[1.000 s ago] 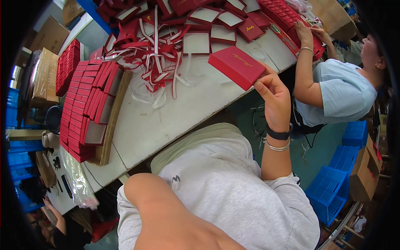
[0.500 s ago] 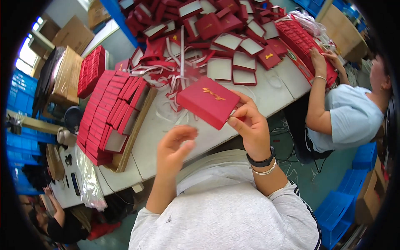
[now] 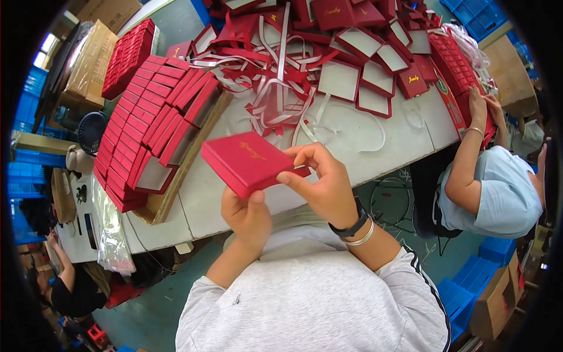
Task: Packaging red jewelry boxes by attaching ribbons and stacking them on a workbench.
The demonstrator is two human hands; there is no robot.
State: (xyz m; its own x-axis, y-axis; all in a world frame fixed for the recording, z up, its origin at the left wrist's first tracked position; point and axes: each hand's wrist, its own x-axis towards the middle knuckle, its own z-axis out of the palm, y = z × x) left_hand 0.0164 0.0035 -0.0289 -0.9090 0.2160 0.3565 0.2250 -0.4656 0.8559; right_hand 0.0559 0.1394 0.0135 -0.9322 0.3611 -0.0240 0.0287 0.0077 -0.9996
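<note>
A flat red gift box with gold lettering on its lid is held up in front of me, tilted, above the table's near edge. My left hand grips its near lower corner, thumb on the side and the other fingers mostly hidden beneath. On the box's right edge my right hand is closed, thumb in front and fingers behind. A small dark red piece sticks out by the right fingers; whether it is a ribbon tab or part of the box I cannot tell. Beyond the box lies a tangle of red and white ribbons.
At left, many red boxes stand stacked in rows in a cardboard tray. Open red box halves are heaped at the back of the white table. A co-worker sits at right beside a red tray. Blue crates stand at lower right.
The box has moved left and lower, and its lid has turned. My left hand, free and apart from it before, now grips its near corner. My view has shifted slightly.
</note>
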